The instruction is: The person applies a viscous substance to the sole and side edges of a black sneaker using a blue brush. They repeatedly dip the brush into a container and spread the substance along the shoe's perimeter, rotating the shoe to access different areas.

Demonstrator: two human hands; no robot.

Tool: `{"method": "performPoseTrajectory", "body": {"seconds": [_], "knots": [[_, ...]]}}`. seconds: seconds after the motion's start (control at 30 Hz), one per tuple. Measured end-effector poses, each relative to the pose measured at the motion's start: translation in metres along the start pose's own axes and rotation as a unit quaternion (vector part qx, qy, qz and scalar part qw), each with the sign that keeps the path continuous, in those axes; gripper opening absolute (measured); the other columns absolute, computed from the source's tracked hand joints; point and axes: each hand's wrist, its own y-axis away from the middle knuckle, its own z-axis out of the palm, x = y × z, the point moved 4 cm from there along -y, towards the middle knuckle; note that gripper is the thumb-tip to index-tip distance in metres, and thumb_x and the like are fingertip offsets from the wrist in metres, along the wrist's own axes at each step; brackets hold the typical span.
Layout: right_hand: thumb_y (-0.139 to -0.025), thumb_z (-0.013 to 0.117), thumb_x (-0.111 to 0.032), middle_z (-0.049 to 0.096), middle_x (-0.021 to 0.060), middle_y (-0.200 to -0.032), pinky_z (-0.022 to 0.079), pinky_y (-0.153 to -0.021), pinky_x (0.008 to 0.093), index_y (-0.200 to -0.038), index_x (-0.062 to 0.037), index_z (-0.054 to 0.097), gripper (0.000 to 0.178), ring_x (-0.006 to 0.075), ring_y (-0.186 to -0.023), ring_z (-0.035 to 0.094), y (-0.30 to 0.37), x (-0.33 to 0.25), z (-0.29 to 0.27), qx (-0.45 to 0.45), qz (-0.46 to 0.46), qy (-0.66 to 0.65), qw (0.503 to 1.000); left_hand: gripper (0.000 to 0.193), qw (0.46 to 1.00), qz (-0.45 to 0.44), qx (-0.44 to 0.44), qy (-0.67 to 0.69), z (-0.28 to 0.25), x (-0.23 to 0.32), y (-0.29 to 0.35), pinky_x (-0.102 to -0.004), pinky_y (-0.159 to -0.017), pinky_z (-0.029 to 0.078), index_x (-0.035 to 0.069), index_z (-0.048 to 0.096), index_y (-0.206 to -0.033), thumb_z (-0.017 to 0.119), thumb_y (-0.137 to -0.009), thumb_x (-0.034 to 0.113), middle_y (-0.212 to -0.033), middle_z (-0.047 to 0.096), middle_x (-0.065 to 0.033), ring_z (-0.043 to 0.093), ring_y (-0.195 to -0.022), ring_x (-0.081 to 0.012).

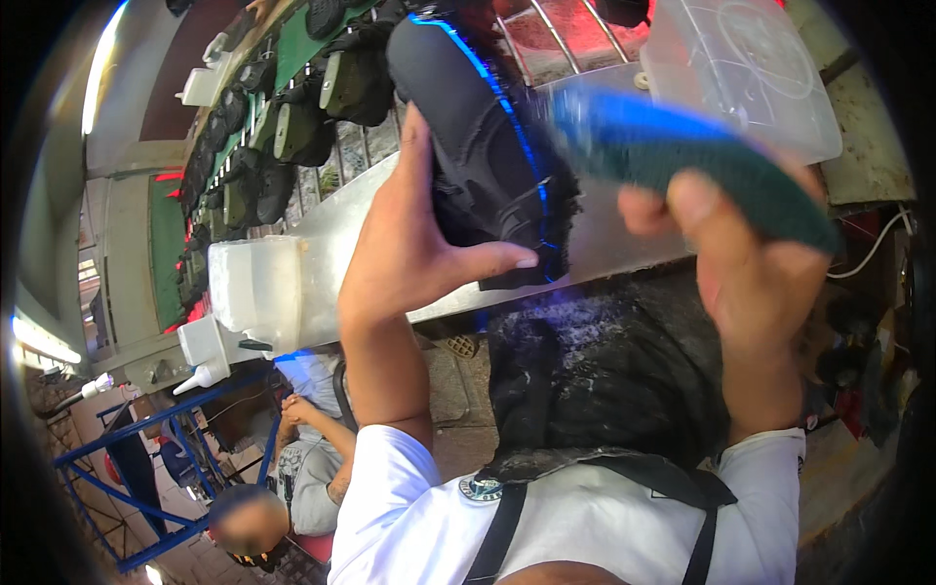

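My left hand (400, 229) grips a black shoe (468, 146) above the metal ledge, thumb along its near end and a finger along its left side. A thin blue-lit line runs down the shoe's right part, and its right edge looks ragged and dark. In my right hand (751, 253), closed with the thumb on top, is a long dark green brush-like tool (721, 175), tilted and smeared by motion. The tool's upper edge shines blue. Its far end is close to the shoe's right side; I cannot tell whether they touch.
Black and olive shoes (307, 127) line a rack at the left. A translucent container (751, 78) stands far right, another (258, 292) on the left by a white nozzle bottle (205, 351). A metal ledge (624, 234) runs before me. Another person (312, 458) sits lower left.
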Motion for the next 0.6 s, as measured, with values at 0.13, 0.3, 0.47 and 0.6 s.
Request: {"method": "performPoseTrajectory", "body": {"seconds": [0.13,0.3,0.47,0.6], "knots": [[-0.089,0.066,-0.001,0.070,0.0203,-0.089,0.060,-0.067,0.0296,-0.111,0.0132,0.060,0.027,0.0199,-0.075,0.071,0.050,0.003,-0.029,-0.028,0.050,0.037,0.998,0.107,1.000,-0.015,-0.001,0.024,0.002,-0.016,0.011,-0.0368,-0.096,0.049,-0.002,0.039,-0.139,0.098,-0.053,0.023,-0.123,0.064,-0.0156,0.064,-0.111,-0.0249],[-0.094,0.065,-0.011,0.068,0.0097,-0.078,0.054,-0.056,0.0217,-0.109,0.0074,0.063,0.023,0.0108,-0.062,0.064,0.065,-0.023,-0.105,0.128,0.102,0.135,0.977,0.098,0.999,-0.036,-0.017,0.020,-0.004,-0.035,0.052,-0.0389,-0.095,0.051,-0.003,0.044,-0.133,0.099,-0.053,0.014,-0.121,0.061,-0.0120,0.061,-0.110,-0.0233],[-0.088,0.074,-0.013,0.067,0.0020,-0.081,0.048,-0.068,0.0220,-0.103,0.0027,0.069,0.023,0.0080,-0.076,0.059,0.062,-0.003,-0.125,0.104,0.118,0.375,0.914,0.105,0.967,0.118,0.226,0.014,0.017,-0.035,0.069,-0.0364,-0.094,0.050,-0.004,0.044,-0.134,0.101,-0.050,0.021,-0.121,0.058,-0.0136,0.058,-0.107,-0.0220],[-0.086,0.077,-0.015,0.068,0.0012,-0.081,0.050,-0.068,0.0231,-0.104,-0.0004,0.070,0.024,0.0077,-0.073,0.062,0.055,0.002,-0.128,0.084,0.209,0.277,0.934,0.105,0.982,0.002,0.175,-0.076,0.015,-0.034,0.079,-0.0353,-0.095,0.048,-0.004,0.039,-0.138,0.099,-0.056,0.021,-0.123,0.055,-0.0138,0.056,-0.109,-0.0218]]}}
